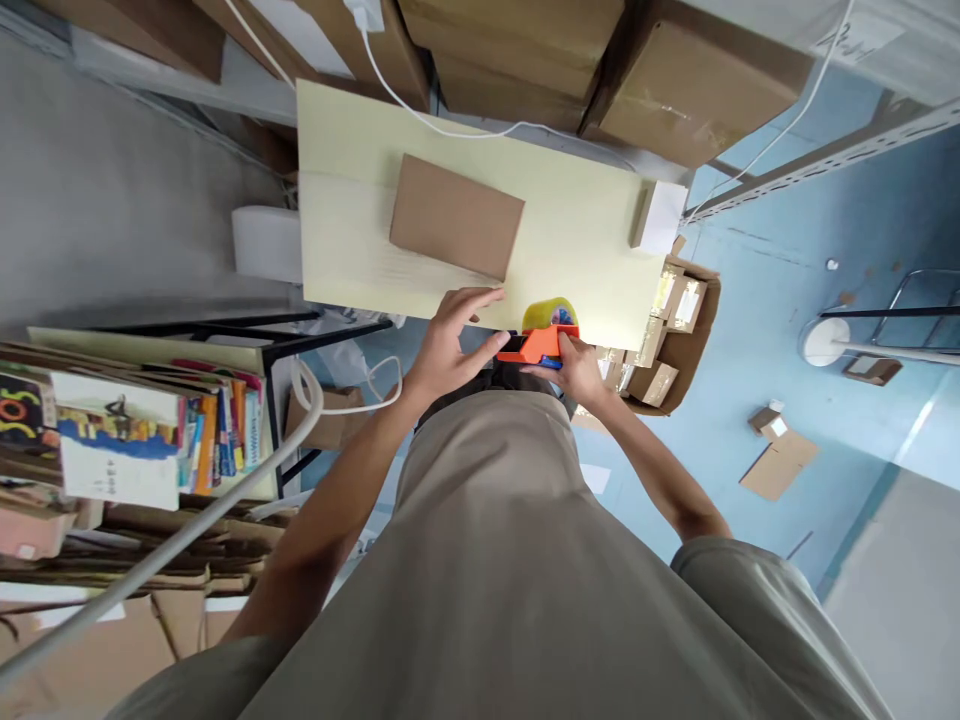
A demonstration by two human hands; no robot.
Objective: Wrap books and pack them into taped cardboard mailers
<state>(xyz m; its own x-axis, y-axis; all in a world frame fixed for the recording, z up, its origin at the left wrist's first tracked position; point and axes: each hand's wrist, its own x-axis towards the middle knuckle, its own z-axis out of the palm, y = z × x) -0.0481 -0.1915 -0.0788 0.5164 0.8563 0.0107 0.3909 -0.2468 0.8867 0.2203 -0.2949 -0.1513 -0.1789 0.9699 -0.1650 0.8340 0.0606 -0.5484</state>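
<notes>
My right hand (pixel 576 368) is wrapped round an orange tape dispenser (pixel 536 346) at the near edge of the pale yellow table (pixel 352 220). A roll of yellowish tape (pixel 551 312) sits in the dispenser, on its far side. My left hand (pixel 455 340) is spread, thumb and fingers apart, just left of the dispenser. Its thumb tip comes close to the dispenser's dark end; whether they touch I cannot tell. Beyond both hands a closed brown cardboard box (pixel 457 215) lies flat on the table.
A small white box (pixel 658 217) stands at the table's right end. Beside it, an open carton (pixel 694 330) holds several small taped boxes. Large cartons (pixel 517 60) line the back, with a white cable (pixel 480 133) across the table. Books (pixel 217 430) and a grey pole (pixel 225 495) are at left.
</notes>
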